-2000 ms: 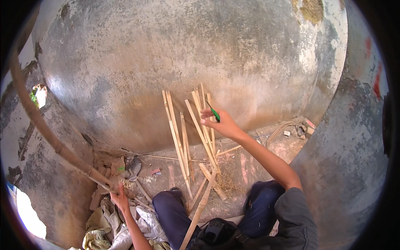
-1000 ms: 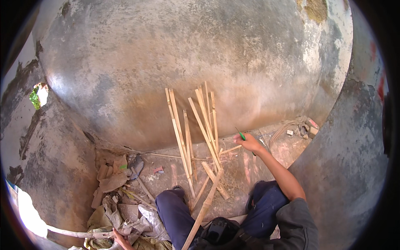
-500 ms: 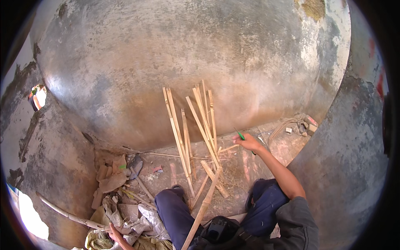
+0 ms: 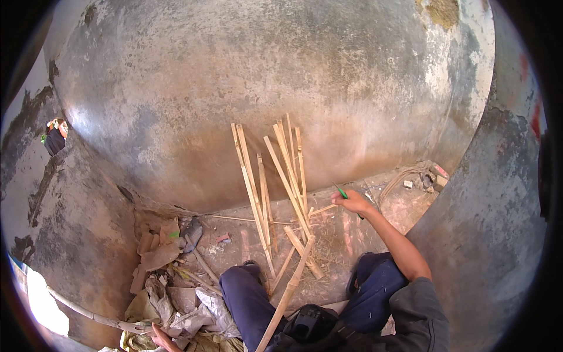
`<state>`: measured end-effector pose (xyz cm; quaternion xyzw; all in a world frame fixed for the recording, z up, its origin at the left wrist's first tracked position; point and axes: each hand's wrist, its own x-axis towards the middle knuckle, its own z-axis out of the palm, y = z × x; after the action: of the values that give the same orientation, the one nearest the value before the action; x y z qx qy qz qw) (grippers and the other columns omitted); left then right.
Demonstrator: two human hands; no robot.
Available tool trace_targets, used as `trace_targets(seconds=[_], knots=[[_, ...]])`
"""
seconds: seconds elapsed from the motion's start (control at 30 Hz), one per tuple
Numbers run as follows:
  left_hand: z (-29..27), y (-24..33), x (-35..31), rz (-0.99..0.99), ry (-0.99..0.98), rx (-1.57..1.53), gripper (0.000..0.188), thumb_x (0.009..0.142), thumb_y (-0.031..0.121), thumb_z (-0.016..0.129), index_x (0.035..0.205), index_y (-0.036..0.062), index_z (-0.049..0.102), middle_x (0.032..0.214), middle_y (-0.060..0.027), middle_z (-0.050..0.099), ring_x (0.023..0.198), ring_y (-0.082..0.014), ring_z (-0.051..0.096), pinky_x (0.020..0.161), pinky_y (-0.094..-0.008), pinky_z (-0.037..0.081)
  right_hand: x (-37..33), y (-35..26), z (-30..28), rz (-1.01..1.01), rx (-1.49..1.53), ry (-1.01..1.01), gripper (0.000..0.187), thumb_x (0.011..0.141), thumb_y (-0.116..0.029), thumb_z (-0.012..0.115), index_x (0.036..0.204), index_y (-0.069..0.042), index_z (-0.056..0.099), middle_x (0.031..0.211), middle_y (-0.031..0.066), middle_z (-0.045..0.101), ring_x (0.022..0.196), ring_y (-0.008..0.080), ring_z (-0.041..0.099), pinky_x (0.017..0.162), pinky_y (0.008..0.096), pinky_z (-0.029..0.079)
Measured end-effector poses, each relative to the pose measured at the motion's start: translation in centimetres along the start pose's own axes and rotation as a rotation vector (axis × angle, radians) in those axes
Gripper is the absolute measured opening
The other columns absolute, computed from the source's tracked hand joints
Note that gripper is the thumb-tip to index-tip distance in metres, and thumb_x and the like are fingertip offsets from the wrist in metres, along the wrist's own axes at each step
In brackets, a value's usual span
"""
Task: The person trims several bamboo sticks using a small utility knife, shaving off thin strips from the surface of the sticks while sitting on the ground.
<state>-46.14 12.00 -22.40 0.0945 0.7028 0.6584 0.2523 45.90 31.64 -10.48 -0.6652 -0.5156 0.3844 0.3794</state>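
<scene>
From the head view, the person sits on the dirt floor [image 4: 346,232] facing a curved, weathered concrete wall [image 4: 264,88], legs in dark blue trousers stretched forward. The right hand [image 4: 352,201] is out to the right of a bundle of split bamboo strips [image 4: 275,176] that lean upright against the wall; its fingers are closed around a small green-handled tool [image 4: 340,191], whose tip points up and away, apart from the strips. The left hand [image 4: 159,338] sits low at the bottom edge beside a heap of crumpled paper and rags [image 4: 187,305], touching or just beside a long thin pole [image 4: 82,311] that runs off to the left; whether its fingers are closed on the pole cannot be told, since only part of the hand shows. A longer bamboo piece [image 4: 287,296] lies slanting between the knees, its upper end among shorter offcuts on the floor. Judging by this, the work is between strips: the tool is held ready but nothing is under it. The next move would seem to call for bringing a piece within reach of both hands, steadied firmly before the tool meets it.
</scene>
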Motion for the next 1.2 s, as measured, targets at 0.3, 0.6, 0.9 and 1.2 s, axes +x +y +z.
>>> trace_targets(seconds=[0.3,0.6,0.9,1.2], knots=[[-2.2,0.4,-0.6,0.044,0.032,-0.100,0.080,0.094,0.048,0.085,0.148,-0.0023,0.052,0.117,-0.0167,0.060,0.096,-0.0264,0.062,0.088,-0.0473,0.060,0.8,1.8,0.2,-0.033,-0.019,-0.039,0.037,0.096,-0.027,0.080,0.125,-0.003,0.078,0.117,0.0153,0.079,0.113,0.0262,0.073,0.101,0.0392,0.055],[-5.9,8.0,0.5,0.268,0.000,-0.265,0.068,0.097,0.047,0.082,0.140,0.0010,0.057,0.106,-0.0094,0.056,0.090,-0.0207,0.056,0.087,-0.0428,0.057,1.0,1.1,0.7,-0.028,-0.066,-0.039,0.038,0.096,-0.027,0.080,0.125,-0.003,0.078,0.117,0.0153,0.079,0.113,0.0261,0.073,0.102,0.0390,0.055],[-8.4,15.3,1.0,0.473,-0.147,-0.408,0.056,0.099,0.045,0.080,0.133,0.0044,0.062,0.095,-0.0021,0.052,0.084,-0.0150,0.050,0.086,-0.0382,0.054,1.2,1.1,1.2,-0.023,-0.042,-0.054,0.036,0.094,-0.028,0.079,0.120,-0.003,0.080,0.116,0.0146,0.080,0.112,0.0247,0.074,0.100,0.0376,0.056],[-10.1,17.7,0.3,0.477,-0.232,-0.461,0.045,0.101,0.044,0.077,0.126,0.0077,0.068,0.085,0.0053,0.048,0.078,-0.0093,0.044,0.086,-0.0337,0.052,1.2,2.5,0.2,-0.031,-0.049,-0.031,0.033,0.095,-0.023,0.080,0.121,-0.003,0.079,0.114,0.0131,0.080,0.108,0.0236,0.074,0.098,0.0376,0.056]])
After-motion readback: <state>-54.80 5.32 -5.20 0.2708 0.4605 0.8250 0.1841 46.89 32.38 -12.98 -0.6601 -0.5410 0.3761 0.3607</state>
